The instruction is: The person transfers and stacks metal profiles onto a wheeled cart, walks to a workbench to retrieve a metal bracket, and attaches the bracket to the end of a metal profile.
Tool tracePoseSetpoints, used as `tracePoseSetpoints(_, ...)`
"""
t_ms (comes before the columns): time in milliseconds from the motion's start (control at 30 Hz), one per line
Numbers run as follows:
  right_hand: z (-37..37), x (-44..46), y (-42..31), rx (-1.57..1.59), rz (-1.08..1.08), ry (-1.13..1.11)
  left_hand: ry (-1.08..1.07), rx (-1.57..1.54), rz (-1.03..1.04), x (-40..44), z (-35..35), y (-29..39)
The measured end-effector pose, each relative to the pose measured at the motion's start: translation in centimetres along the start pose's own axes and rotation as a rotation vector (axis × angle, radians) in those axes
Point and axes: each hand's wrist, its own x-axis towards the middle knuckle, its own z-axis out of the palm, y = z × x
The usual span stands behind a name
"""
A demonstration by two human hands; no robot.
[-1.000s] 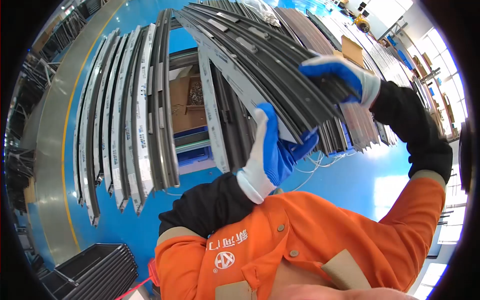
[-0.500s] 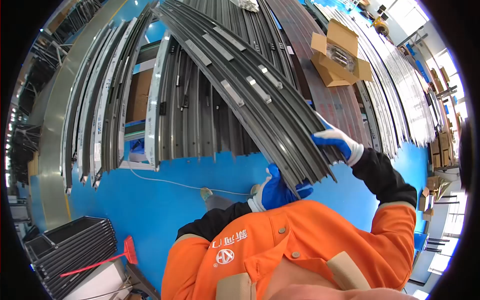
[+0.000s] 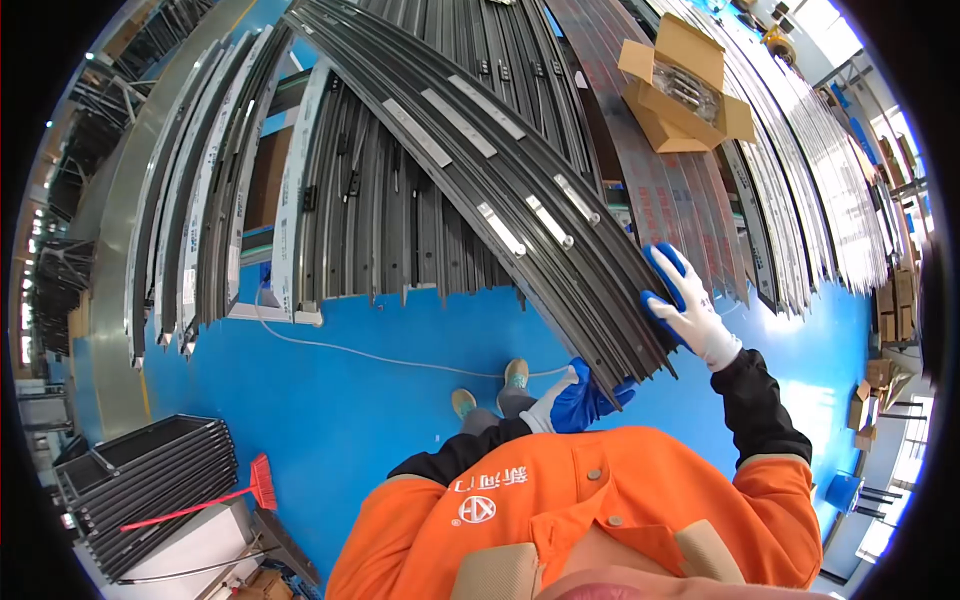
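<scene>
Several long dark grey metal profiles [image 3: 540, 235] lie side by side as a bundle, slanting over the other stock, with their near ends out past the stack. Small silvery plates [image 3: 500, 228] sit in their channels. My left hand [image 3: 580, 400], in a white and blue glove, is closed around the near ends from below; the profiles hide part of its fingers. My right hand [image 3: 690, 308], gloved alike, rests against the right edge of the bundle, its fingers spread and stretched out.
More dark profiles [image 3: 400, 230] lie beneath. An open cardboard box [image 3: 690, 90] with wrapped metal parts stands on reddish-brown profiles [image 3: 665, 200]. White-wrapped profiles [image 3: 290, 230] lie left, silvery ones right. A thin hose [image 3: 380, 357] crosses the blue floor. Stacked black frames [image 3: 150, 490] and a red broom [image 3: 262, 482] stand lower left.
The near ends of the bundle have shifted slightly towards me and to the right, with my left hand on them. My right hand has loosened from its wrapped hold and spread its fingers.
</scene>
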Motion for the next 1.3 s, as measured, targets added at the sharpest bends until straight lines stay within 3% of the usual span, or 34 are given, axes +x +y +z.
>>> tracePoseSetpoints(100,1.4,-0.9,-5.2,-0.022,-0.11,0.051,0.227,0.03,-0.125,-0.5,1.6,-0.4)
tracePoseSetpoints(167,2.5,-1.7,-8.1,-0.441,-0.147,0.019,0.356,0.148,-0.157,-1.4,1.1,-0.4)
tracePoseSetpoints(233,3.0,-1.9,-8.5,-0.446,-0.119,0.033,0.425,0.513,-0.089,-2.9,0.7,0.4)
tracePoseSetpoints(267,3.3,-1.9,-8.5,-0.455,-0.087,0.034,0.424,0.52,-0.095,-4.0,0.7,1.0)
tracePoseSetpoints(333,4.0,-2.2,-8.8,-0.463,-0.018,0.039,0.667,1.527,0.081,-7.1,6.5,4.2)
tracePoseSetpoints(367,4.5,-2.2,-9.0,-0.445,-0.008,0.059,0.745,1.799,0.444,-8.5,7.7,6.1)
tracePoseSetpoints(400,5.2,-2.5,-9.3,-0.435,0.014,0.068,0.607,1.688,0.752,-8.9,9.3,9.2)
tracePoseSetpoints(433,5.4,-2.8,-9.4,-0.435,0.031,0.073,0.642,1.538,0.877,-8.8,12.3,11.7)
tracePoseSetpoints(467,5.4,-3.1,-9.4,-0.441,0.048,0.075,0.603,1.698,1.029,-7.7,13.9,15.3)
tracePoseSetpoints(500,5.6,-3.3,-9.5,-0.445,0.065,0.079,0.659,1.589,1.11,-5.9,14.3,18.5)
tracePoseSetpoints(567,6.7,-4.3,-10.3,-0.431,0.082,0.106,0.698,1.354,0.773,-3.8,16.5,21.2)
tracePoseSetpoints(600,7.5,-5.1,-10.7,-0.425,0.092,0.116,0.681,1.365,0.775,-3.0,16.6,21.4)
tracePoseSetpoints(667,8.3,-6.0,-11.1,-0.422,0.108,0.123,1.117,1.694,0.686,-0.8,15.6,21.1)
tracePoseSetpoints(833,8.5,-7.1,-10.7,-0.406,0.159,0.176,0.881,1.782,0.666,1.4,14.3,21.7)
tracePoseSetpoints(1033,6.5,-4.8,-8.7,-0.446,0.166,0.178,0.907,1.632,0.748,7.3,15.1,20.3)
tracePoseSetpoints(1233,4.8,-2.5,-6.9,-0.43,0.127,0.151,0.933,1.897,0.832,12.3,13.3,21.9)
tracePoseSetpoints(1267,4.2,-2.2,-6.2,-0.44,0.133,0.146,0.839,1.907,0.898,12.5,13.0,22.4)
tracePoseSetpoints(1300,3.8,-1.8,-5.7,-0.455,0.133,0.141,0.771,1.938,0.833,11.9,13.3,23.2)
